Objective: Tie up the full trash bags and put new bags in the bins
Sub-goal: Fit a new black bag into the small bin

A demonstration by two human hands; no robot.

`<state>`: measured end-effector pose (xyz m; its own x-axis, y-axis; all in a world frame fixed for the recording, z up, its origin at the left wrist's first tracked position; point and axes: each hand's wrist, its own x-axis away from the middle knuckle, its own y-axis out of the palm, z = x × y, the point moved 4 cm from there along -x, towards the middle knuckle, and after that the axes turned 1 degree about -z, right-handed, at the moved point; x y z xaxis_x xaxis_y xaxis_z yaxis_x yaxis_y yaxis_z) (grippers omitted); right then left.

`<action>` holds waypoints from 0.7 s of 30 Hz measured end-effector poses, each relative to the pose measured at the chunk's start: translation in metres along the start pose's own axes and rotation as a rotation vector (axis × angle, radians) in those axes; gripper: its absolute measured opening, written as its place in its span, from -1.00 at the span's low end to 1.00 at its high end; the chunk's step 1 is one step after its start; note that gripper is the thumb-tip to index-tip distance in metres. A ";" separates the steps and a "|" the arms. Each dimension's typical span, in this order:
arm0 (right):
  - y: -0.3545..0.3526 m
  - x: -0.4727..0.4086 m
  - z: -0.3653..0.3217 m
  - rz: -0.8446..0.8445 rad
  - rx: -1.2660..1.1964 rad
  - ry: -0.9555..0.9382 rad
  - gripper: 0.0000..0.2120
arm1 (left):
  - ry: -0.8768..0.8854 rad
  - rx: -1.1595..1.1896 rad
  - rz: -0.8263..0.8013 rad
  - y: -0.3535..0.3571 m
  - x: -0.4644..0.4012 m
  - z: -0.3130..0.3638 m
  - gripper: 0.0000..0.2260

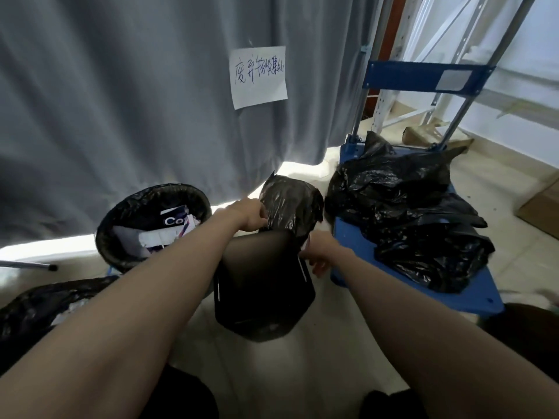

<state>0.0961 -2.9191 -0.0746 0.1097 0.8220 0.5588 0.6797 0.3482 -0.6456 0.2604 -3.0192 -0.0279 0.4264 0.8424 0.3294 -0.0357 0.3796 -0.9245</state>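
From the head camera, a black bin (263, 285) stands on the pale floor (332, 343) between both forearms. The left hand (251, 217) pinches the edge of a fresh black bag (289, 207) that rises over the bin's far rim. The right hand (320, 252) is at the bin's right rim, fingers curled; whether it grips the plastic I cannot tell. To the left a second bin (127, 237), lined in black, holds paper waste. Filled black bags (408, 213) lie heaped on a blue cart (453, 300) at right.
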 end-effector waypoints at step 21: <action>-0.057 0.012 0.121 0.050 -0.036 0.094 -0.69 | 0.317 -0.023 -0.045 0.059 -0.041 0.204 -0.82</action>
<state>-0.0292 -2.8745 -0.0940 0.2105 0.7918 0.5734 0.6973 0.2895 -0.6557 0.0564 -2.9533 -0.0568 0.6878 0.6624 0.2968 0.0082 0.4018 -0.9157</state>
